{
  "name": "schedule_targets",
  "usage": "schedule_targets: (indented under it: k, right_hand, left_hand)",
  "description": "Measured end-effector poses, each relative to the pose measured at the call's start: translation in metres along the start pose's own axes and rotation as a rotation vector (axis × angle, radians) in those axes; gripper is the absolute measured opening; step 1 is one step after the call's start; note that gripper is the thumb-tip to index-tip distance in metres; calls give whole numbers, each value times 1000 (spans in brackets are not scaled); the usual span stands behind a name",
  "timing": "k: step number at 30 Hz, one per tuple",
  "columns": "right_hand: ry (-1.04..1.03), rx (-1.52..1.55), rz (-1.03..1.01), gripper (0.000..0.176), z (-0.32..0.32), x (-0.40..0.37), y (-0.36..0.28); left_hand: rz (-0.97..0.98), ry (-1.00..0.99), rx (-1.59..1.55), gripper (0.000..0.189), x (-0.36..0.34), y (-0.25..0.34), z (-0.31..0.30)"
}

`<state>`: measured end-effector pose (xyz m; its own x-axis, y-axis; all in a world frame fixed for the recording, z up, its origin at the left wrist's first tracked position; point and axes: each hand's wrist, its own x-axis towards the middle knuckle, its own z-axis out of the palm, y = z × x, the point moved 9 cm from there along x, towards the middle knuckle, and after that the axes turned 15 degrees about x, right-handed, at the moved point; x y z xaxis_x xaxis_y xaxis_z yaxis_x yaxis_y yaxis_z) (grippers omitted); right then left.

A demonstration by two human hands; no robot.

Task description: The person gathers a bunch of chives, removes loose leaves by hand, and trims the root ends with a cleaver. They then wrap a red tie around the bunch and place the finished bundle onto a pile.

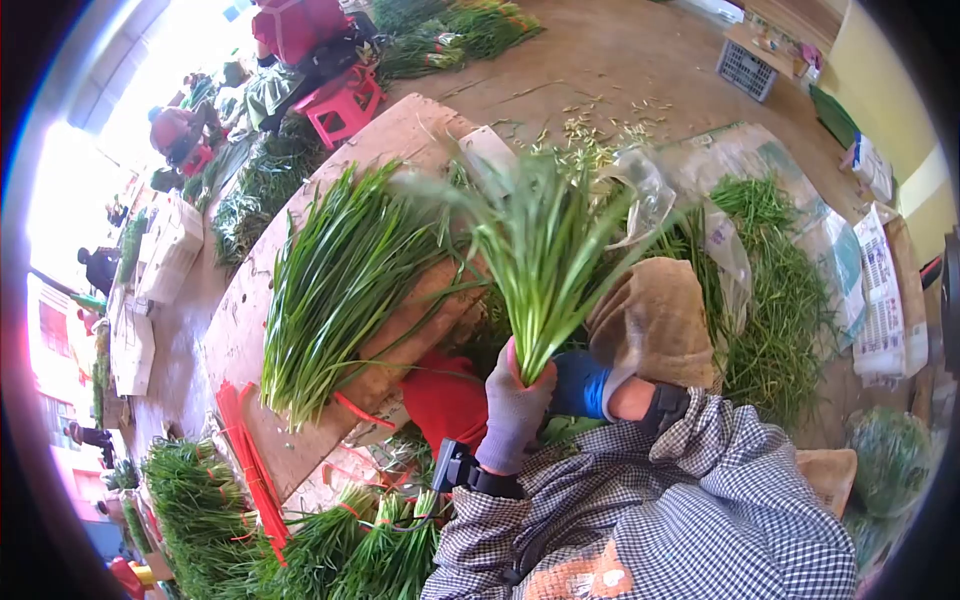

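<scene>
This is a big work shed for farm greens. Heaps of long green leaves (330, 280) lie on a wooden board (400, 130) and on the bare floor (620, 50). Tied bundles (200, 500) sit near left. Far left, other people (175, 130) sit by more heaps and a red stool (345, 105).

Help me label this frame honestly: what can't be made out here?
- Head view, right hand: its fingers are hidden behind the left hand and the bunch of green stalks, so its grip is unclear.
- Head view, the bunch's leaf tips: blurred.
- Head view, people at top left: washed out by glare and too small.
- Head view, printed sack at right: lettering too small and warped by the lens edge.
</scene>
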<state>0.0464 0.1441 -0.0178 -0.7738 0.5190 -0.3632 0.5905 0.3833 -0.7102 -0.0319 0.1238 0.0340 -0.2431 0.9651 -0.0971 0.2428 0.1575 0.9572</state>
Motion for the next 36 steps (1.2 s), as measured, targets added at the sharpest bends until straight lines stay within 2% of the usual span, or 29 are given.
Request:
schedule_targets:
  k: [2, 3, 5, 6, 8, 9, 11, 12, 13, 14, 15, 17, 18, 19, 20, 22, 23, 24, 26, 30, 32, 34, 36]
  right_hand:
    - [367, 318, -330, 31, -2, 1, 5]
    - [365, 319, -330, 31, 18, 16, 20]
    - [510, 163, -575, 33, 40, 28, 26]
    - [507, 163, -576, 33, 34, 20, 22]
    - [356, 272, -361, 27, 18, 2, 19]
    - [354, 271, -362, 27, 7, -6, 7]
    - [-50, -16, -133, 18, 27, -3, 8]
    - [-48, -22, -136, 18, 28, -3, 9]
    - [40, 24, -209, 17, 24, -6, 8]
    - [131, 68, -284, 17, 21, -8, 10]
    - [215, 435, -359, 24, 28, -2, 33]
    - [160, 485, -404, 25, 23, 0, 53]
    - [92, 542, -436, 28, 24, 2, 53]
    - [41, -10, -53, 30, 1, -11, 43]
    - [43, -18, -55, 30, -11, -22, 32]
    - [170, 231, -106, 36, -39, -39, 26]
    - [159, 431, -82, 39, -36, -42, 37]
    - [165, 429, -81, 39, -30, -50, 36]
    - [394, 1185, -64, 39, -36, -71, 48]
    - [416, 1247, -40, 42, -58, -77, 23]
    - [458, 1061, -258, 46, -74, -69, 0]
    - [428, 1109, -250, 47, -68, -55, -2]
    - [503, 1164, -280, 45, -74, -46, -8]
  left_hand:
    - [202, 66, 349, 45, -1, 19, -5]
    - [200, 25, 478, 61, -1, 15, -3]
    - [188, 12, 502, 56, -3, 19, -3]
    - [179, -1, 526, 51, -3, 20, -2]
    - [215, 40, 531, 48, -4, 10, -1]
    - [174, 32, 422, 44, -4, 1, 0]
    - [140, 30, 310, 41, -6, -3, 2]
    - [17, -24, 102, 38, -8, -12, 7]
    - [-103, -78, -106, 35, -11, -21, 14]
    - [-82, -50, -147, 33, -13, -21, 15]
    - [-162, -91, -183, 31, -20, -21, 20]
    - [-311, -122, -300, 28, -31, -6, 24]
    - [-306, -109, -303, 28, -30, -6, 22]
    - [-306, -84, -311, 27, -28, -7, 21]
    - [-305, -65, -320, 25, -27, -8, 20]
    - [-291, -62, -351, 24, -26, -10, 20]
    - [-291, -77, -355, 25, -26, -11, 22]
    - [-291, -92, -357, 27, -26, -13, 23]
    - [-342, -145, -397, 26, -29, -21, 22]
    - [-437, -218, -543, 17, -38, -19, 31]
    - [-446, -241, -589, 18, -45, -27, 37]
    - [-456, -260, -636, 20, -48, -21, 44]
    - [-373, -122, -548, 18, -48, -3, 32]
